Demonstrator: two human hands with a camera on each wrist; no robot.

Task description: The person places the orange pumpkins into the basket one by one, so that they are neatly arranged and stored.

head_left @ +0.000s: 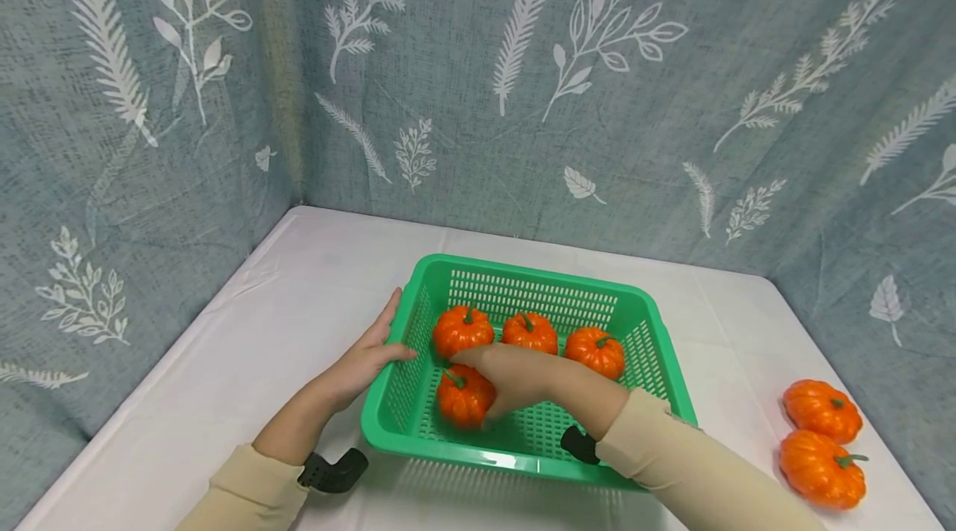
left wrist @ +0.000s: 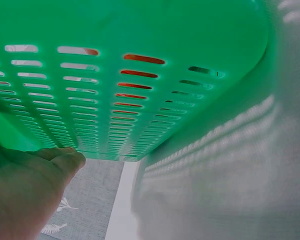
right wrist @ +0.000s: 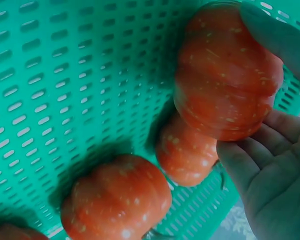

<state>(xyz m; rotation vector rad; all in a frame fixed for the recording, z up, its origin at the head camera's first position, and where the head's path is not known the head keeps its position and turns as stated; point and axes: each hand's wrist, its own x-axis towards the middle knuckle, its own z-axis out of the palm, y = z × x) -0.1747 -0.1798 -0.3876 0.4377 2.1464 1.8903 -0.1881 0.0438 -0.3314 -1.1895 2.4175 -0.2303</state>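
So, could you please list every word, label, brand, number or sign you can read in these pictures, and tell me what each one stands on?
There are none: I can read no lettering or numbers on the basket, the pumpkins, the wrist straps or the curtain, whose white prints are leaves and sprigs.

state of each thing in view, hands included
green basket: right side up, partly filled
near pumpkin: in the basket, gripped
three far pumpkins: in the basket, unheld
two outer pumpkins: outside the basket, unheld
left hand: holding the basket's left rim
right hand: gripping near pumpkin
white cloth: spread, lightly creased
curtain: hanging
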